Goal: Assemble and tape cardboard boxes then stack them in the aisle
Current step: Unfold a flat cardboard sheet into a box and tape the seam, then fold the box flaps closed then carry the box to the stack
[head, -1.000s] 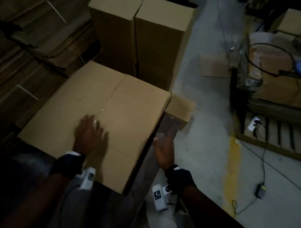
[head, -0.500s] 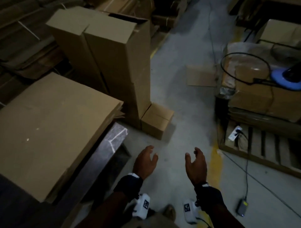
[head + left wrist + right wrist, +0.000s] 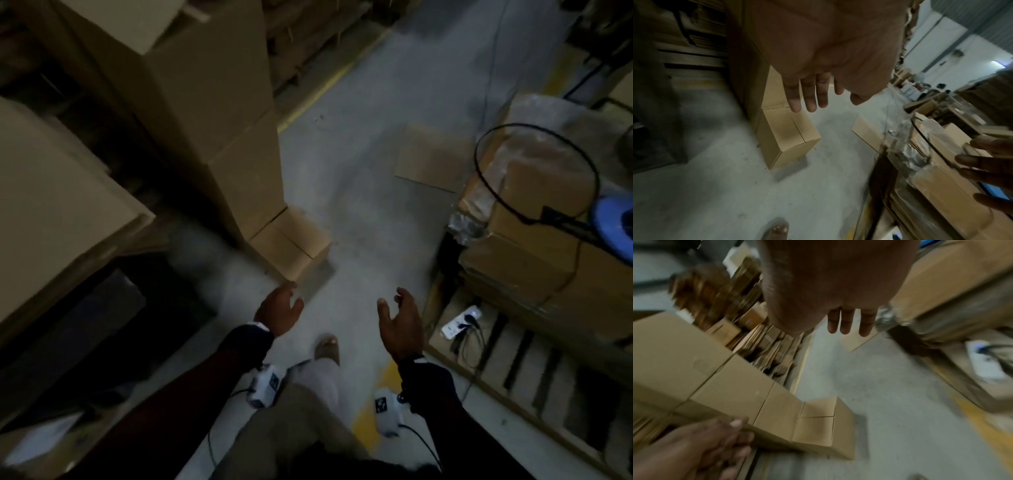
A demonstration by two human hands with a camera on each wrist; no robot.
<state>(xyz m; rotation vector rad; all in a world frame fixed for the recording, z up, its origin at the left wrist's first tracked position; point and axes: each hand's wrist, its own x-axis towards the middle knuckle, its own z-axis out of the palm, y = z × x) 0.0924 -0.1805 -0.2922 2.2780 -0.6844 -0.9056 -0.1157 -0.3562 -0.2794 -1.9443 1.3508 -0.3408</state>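
Both hands hang empty over the grey concrete floor [image 3: 359, 205] of the aisle. The left hand [image 3: 279, 313] has its fingers [image 3: 807, 95] loosely straight and spread, holding nothing; the right hand [image 3: 400, 327] is likewise relaxed with its fingers [image 3: 846, 321] apart, palm turned inward toward the left one. The two hands are well apart, and neither touches any cardboard.

Just ahead of the left hand a small cardboard box [image 3: 291, 241] sits on the floor with its top flaps closed (whether the seam is taped cannot be told). It stands right against the foot of a tall stack of cardboard boxes [image 3: 212, 113] that rises to the left of the aisle. Further left, a pile of flat cardboard sheets [image 3: 51, 212] lies on a dark tabletop [image 3: 78, 325].

A loose flat piece of cardboard [image 3: 431, 161] rests on the floor farther down the aisle. To the right a wooden pallet [image 3: 513, 370] carries wrapped cartons [image 3: 534, 240] with a black cable loop [image 3: 534, 168] lying over them, and a white power strip [image 3: 460, 322] lies on the pallet boards. A sandalled foot [image 3: 327, 346] steps forward between the hands
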